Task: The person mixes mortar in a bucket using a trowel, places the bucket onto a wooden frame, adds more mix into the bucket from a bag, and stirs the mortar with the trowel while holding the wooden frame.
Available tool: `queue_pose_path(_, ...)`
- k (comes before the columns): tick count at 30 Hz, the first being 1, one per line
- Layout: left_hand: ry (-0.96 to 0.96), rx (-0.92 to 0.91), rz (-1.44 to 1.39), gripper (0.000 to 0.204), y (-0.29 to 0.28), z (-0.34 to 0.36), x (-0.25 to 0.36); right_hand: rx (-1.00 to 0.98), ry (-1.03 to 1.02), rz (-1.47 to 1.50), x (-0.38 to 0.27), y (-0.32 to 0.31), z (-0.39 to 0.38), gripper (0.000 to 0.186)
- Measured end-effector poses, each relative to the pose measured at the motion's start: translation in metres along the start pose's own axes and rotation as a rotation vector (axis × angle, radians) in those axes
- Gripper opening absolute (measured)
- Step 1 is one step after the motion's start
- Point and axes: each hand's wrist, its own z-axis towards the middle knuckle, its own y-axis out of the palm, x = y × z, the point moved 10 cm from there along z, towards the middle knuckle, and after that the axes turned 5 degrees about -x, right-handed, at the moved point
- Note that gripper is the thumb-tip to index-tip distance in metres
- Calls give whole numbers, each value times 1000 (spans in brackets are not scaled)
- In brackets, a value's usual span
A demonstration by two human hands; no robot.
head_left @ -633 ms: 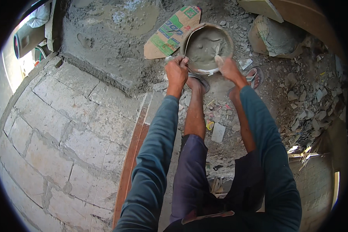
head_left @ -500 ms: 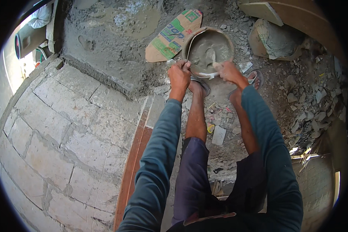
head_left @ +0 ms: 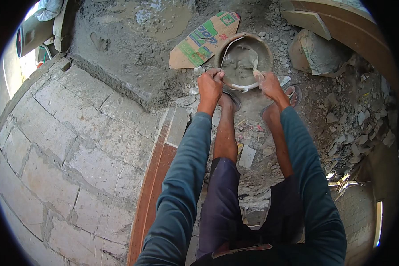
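Observation:
A round bucket (head_left: 269,49) of wet grey mortar (head_left: 240,62) stands on the ground just beyond my feet. My left hand (head_left: 210,90) is closed on the thin wire handle (head_left: 224,56) at the bucket's left side. At the near right rim, my right hand (head_left: 271,87) grips a trowel (head_left: 255,63). Mortar coats the trowel, and its tip reaches over the mix; the grip is mostly hidden in my fingers.
A flattened cardboard piece (head_left: 204,42) lies left of the bucket, beside wet mortar spread on the ground (head_left: 133,48). A crumpled sack (head_left: 319,53) and broken rubble (head_left: 359,128) lie to the right. A block wall (head_left: 84,159) fills the left side.
My right hand has drawn the trowel from the middle of the mortar toward the bucket's right side. My left hand stays on the handle. The view has shifted slightly.

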Motion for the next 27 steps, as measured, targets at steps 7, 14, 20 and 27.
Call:
queue_pose_path(7,-3,10,-17,16,4,-1,5,67,-164,-278,-1,2,12,41)
queue_pose_path(14,-47,-18,37,15,15,-1,13,205,-277,-387,-2,-10,16,42)
queue_pose_path(20,13,-3,-2,17,11,-5,9,-23,-150,-296,-4,12,9,41)
queue_pose_path(27,9,-4,-17,17,18,-1,6,142,-276,-336,14,15,33,43)
